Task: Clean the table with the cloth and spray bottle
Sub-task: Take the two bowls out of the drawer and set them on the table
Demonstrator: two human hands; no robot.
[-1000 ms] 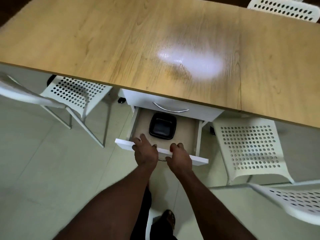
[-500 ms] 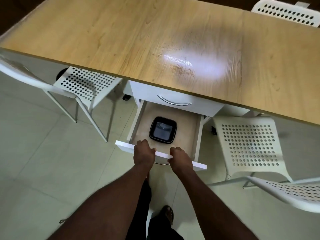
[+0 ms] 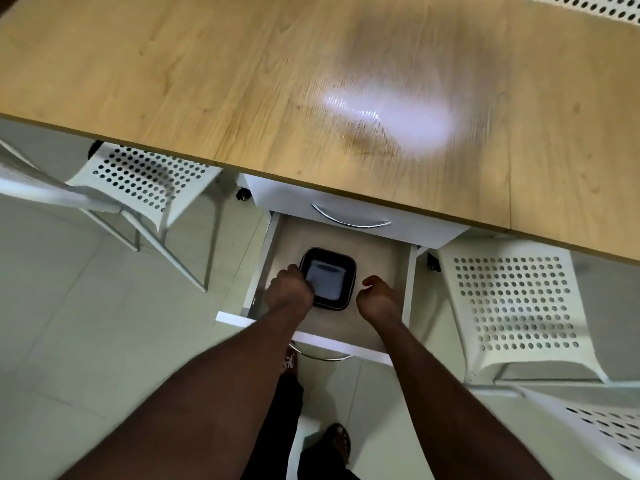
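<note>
Wooden table (image 3: 173, 81) with stained patch filling upper view, white drawer (image 3: 384, 268) open beneath its near edge, left hand (image 3: 289, 294) gripping left rim of black tray (image 3: 332, 282) inside, right hand (image 3: 379, 301) loosely curled beside it, empty.

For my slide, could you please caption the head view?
In the open drawer, left hand grips black tray; right hand beside it.

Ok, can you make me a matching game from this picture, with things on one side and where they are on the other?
1 black tray
2 brown smudge
3 upper silver handle
4 white chair

A on the tabletop
B on the shut drawer
C in the open drawer
D standing on the floor

Pairs: 1-C, 2-A, 3-B, 4-D.
</note>
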